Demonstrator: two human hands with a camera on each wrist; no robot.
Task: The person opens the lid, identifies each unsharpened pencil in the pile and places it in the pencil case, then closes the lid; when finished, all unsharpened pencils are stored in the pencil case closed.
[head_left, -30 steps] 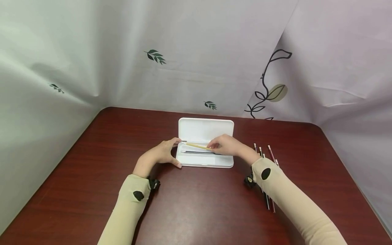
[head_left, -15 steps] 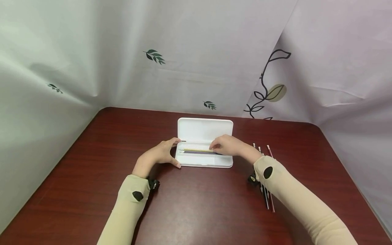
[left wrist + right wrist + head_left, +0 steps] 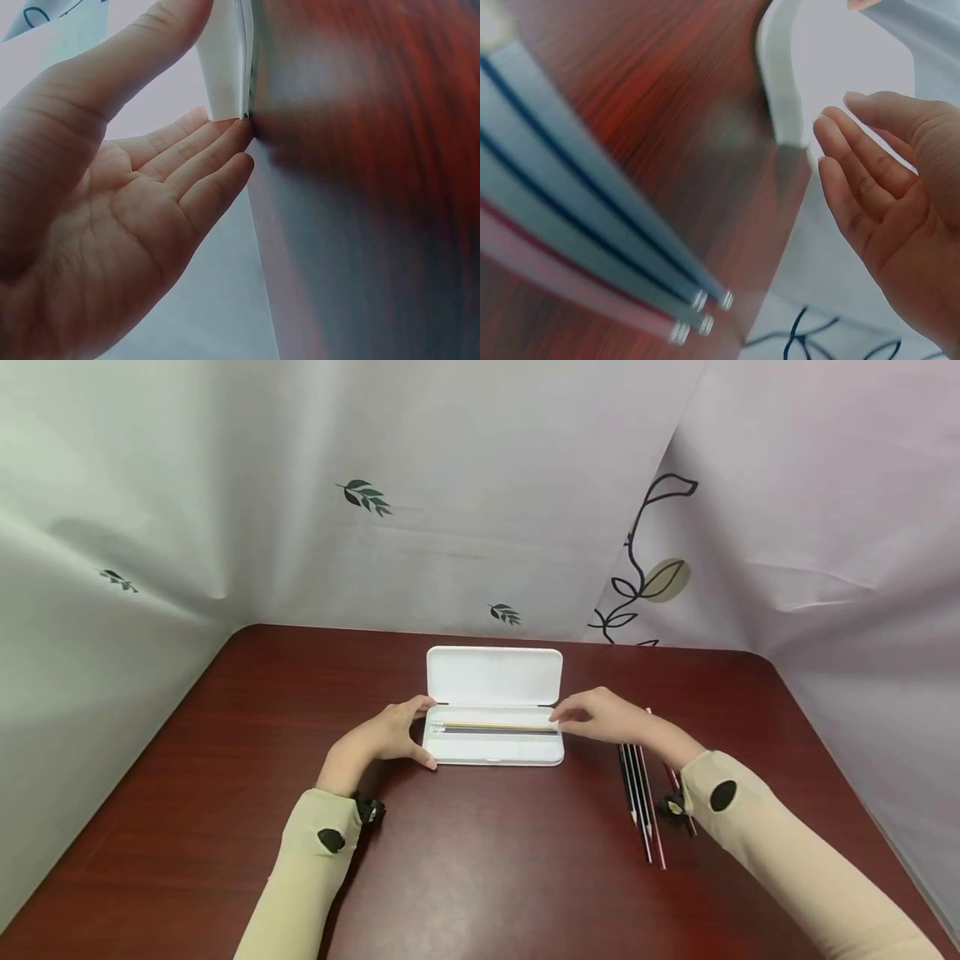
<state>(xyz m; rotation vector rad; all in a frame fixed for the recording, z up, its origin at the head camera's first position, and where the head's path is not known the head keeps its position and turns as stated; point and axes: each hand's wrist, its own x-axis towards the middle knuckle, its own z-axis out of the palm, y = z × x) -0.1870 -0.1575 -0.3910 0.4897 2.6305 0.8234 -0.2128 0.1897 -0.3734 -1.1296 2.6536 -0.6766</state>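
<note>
Pale backdrop w/ leaf & vine prints (image 3: 465, 485) is seen behind a dark red-brown desk (image 3: 465, 868); both arms are covered by cream sleeves (image 3: 300, 877). A white case (image 3: 495, 677) is set mid-desk, approx., w/ its lid raised at the far side. Its L end is bracketed by the L hand (image 3: 384, 732), thumb at the near corner, fingers at the far one, spread wide & straight; the case is touched but not clenched. The R hand (image 3: 603, 717) is held at the R end, fingers part-open, slightly bent, nothing gripped; whether the rim is touched can't be told. Inside, a yellow pencil (image 3: 495, 726) & dark pencil (image 3: 495, 732) are laid lengthwise, side by side. More pencils, dark ones (image 3: 627, 781) & red ones (image 3: 656, 827), are grouped on the desk R of the case, partly hidden by the R forearm.
</note>
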